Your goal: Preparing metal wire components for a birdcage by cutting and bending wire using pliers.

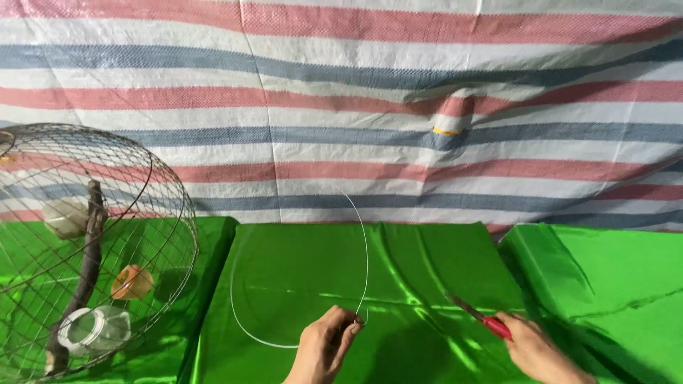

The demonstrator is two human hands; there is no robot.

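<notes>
Striped tarp (398, 107) behind, green counter (398, 284) below. Left hand (324, 348) at lower centre pinching springy white wire (365, 249), looped upward; right hand (533, 352) at lower right closed on red-handled pliers (480, 318). Likely to whip free under a loose pinch; wire cage (92, 249) far left.

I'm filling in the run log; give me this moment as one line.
left hand: pinches bent wire loop | right hand: holds red-handled pliers | green cloth table | wire cage at left

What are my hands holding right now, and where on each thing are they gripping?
The left hand pinches the thin wire loop at its lower end, where the loop closes. The right hand grips the red-handled tool by its handle.
</notes>
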